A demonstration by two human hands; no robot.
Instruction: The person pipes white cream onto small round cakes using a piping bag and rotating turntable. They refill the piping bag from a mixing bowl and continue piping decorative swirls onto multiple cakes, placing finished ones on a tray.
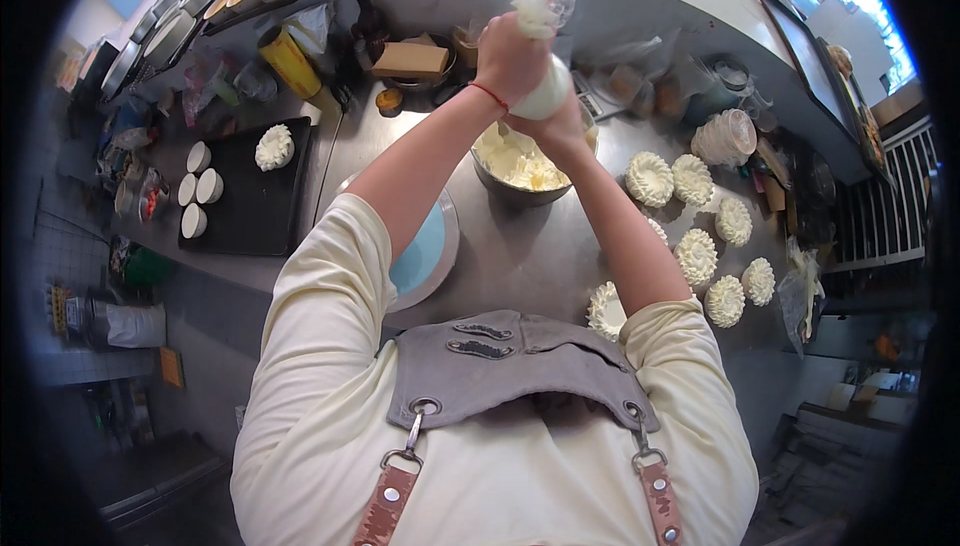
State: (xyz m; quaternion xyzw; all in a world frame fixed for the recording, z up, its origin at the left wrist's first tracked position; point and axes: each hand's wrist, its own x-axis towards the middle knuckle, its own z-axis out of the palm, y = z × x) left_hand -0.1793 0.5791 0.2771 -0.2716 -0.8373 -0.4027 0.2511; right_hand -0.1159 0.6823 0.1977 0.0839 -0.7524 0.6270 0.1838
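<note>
My left hand, with a red cord at the wrist, is closed around the upper part of a clear plastic piping bag filled with pale cream. Lower on the bag, my right hand grips it. The bag's tip is hidden. Beneath my hands stands a metal bowl holding cream and yellowish lumps. To the right, several small cups topped with piped cream rosettes stand on the steel table. One more cream-topped cup sits on a black tray at the left.
Several white cups lie on the black tray. A round turntable with a blue surface is partly under my left arm. Stacked plastic cups stand at the right. A yellow roll and a cardboard box are along the back.
</note>
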